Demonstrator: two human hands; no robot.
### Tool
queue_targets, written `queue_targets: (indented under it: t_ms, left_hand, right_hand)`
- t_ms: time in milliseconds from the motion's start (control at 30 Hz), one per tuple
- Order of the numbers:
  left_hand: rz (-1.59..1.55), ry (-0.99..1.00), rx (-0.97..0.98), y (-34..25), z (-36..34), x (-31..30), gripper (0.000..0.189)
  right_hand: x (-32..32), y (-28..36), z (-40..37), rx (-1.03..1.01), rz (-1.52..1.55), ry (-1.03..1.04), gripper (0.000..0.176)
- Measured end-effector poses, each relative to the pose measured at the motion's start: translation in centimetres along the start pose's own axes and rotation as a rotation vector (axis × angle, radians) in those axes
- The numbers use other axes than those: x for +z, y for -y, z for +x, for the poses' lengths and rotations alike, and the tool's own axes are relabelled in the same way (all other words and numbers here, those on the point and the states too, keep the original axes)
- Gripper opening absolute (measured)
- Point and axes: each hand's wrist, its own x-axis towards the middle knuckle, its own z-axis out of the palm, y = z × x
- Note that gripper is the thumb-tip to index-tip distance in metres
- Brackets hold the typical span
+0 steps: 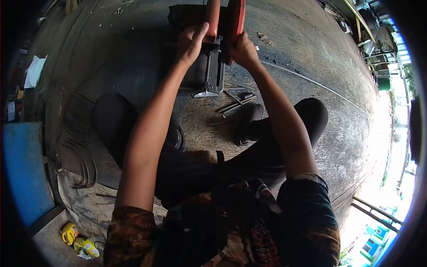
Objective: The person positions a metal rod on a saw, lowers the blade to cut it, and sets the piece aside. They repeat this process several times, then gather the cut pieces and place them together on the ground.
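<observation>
The red machine (213,22) stood on the floor (284,58), near the far edge of its visible part, its long axis running away from the person and its metal rod (208,66) pointing back between the knees. The left hand (190,43) touched the near left side, thumb extended along it; how far its fingers closed could not be told. The right hand (244,50) had its fingers curled around the right-hand red part. Loose metal bars (238,103) lay just nearer the person.
</observation>
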Motion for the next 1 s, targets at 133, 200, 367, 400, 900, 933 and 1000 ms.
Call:
queue_targets:
  t_ms: [133, 200, 367, 400, 900, 933, 1000]
  left_hand:
    - [0.078, -0.027, 0.035, 2.4, -2.3, -0.7, 0.046]
    - [0.182, -0.017, 0.025, 3.0, -3.9, -0.8, 0.046]
    - [0.187, -0.038, 0.097, 2.7, -4.2, -0.5, 0.047]
    - [0.176, -0.020, 0.095, 2.6, -4.2, -0.6, 0.047]
    - [0.212, -0.052, 0.262, -1.2, 0.2, 0.2, 0.042]
    - [0.249, -0.067, 0.260, -0.9, 1.4, 0.2, 0.044]
    - [0.214, -0.080, 0.298, -0.9, 3.4, 0.6, 0.045]
  right_hand:
    - [1.7, 0.7, -2.6, 0.145, 0.062, 0.100, 0.056]
    - [1.9, 0.9, -4.2, 0.116, 0.091, 0.039, 0.050]
    - [1.9, 0.9, -4.5, 0.118, 0.167, 0.061, 0.048]
    - [1.8, 1.1, -4.5, 0.098, 0.151, 0.035, 0.047]
    - [-1.0, 3.9, 0.4, 0.198, -0.082, 0.034, 0.056]
    - [-1.2, 4.2, 1.1, 0.200, -0.082, 0.031, 0.056]
    - [-1.8, 4.6, 2.6, 0.175, -0.121, -0.006, 0.055]
